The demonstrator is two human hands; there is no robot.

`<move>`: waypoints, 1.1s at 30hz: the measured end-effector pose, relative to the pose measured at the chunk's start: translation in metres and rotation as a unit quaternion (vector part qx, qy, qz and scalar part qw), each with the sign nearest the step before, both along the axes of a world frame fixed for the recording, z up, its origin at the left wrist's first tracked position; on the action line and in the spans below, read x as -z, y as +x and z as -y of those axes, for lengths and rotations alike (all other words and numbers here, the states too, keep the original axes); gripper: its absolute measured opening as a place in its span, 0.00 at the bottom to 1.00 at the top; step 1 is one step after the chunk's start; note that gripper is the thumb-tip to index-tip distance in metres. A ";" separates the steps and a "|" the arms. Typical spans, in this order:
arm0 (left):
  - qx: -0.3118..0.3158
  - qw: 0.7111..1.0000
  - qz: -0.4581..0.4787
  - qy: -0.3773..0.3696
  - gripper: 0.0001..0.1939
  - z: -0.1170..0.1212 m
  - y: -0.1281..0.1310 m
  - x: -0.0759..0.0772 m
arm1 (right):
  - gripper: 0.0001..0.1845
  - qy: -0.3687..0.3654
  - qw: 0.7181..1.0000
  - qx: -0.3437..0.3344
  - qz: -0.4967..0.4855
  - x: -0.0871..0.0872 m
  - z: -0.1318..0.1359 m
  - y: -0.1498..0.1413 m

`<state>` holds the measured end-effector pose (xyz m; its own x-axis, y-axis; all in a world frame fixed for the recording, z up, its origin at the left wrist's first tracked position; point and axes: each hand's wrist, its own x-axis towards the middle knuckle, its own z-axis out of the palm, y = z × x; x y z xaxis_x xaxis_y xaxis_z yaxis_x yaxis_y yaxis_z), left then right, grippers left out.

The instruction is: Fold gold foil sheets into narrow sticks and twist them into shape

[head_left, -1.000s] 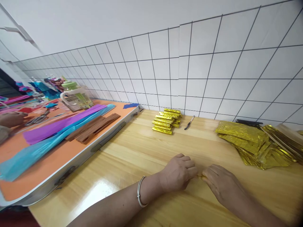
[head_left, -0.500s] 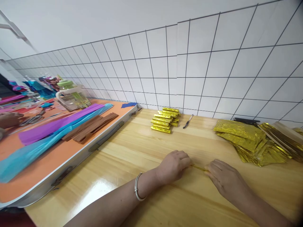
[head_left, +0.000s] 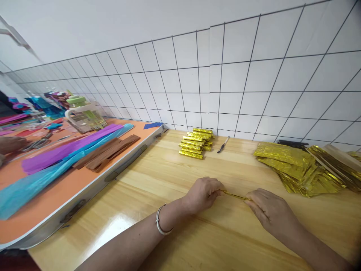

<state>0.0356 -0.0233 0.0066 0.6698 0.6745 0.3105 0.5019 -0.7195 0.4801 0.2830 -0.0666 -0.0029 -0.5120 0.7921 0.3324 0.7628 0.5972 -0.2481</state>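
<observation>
My left hand (head_left: 203, 193), with a silver bangle on its wrist, and my right hand (head_left: 265, 209) rest on the wooden table (head_left: 158, 180). Each pinches one end of a thin folded gold foil strip (head_left: 234, 195) stretched between them just above the wood. A stack of folded gold foil bars (head_left: 196, 143) lies further back near the tiled wall. A heap of loose gold foil sheets (head_left: 299, 167) lies to the right of my right hand.
A black pen (head_left: 223, 145) lies by the wall beside the bars. An orange table (head_left: 42, 195) adjoins on the left, carrying purple, blue and brown folded paper (head_left: 84, 150), a clear jug (head_left: 84, 116) and scissors (head_left: 38, 143). Another person's hand (head_left: 9, 143) shows at far left.
My hands have drawn apart, from touching to a short gap, so the gold strip between them now shows. The view shifted slightly.
</observation>
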 end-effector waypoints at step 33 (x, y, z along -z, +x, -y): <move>-0.040 0.996 -0.075 -0.010 0.13 -0.014 -0.014 0.005 | 0.12 -0.032 0.999 0.031 -0.017 0.011 -0.014 0.018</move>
<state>0.0217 -0.0091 0.0016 0.6516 0.7327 0.1961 0.6250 -0.6652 0.4087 0.3008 -0.0530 -0.0135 -0.4513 0.8417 0.2964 0.7882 0.5317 -0.3099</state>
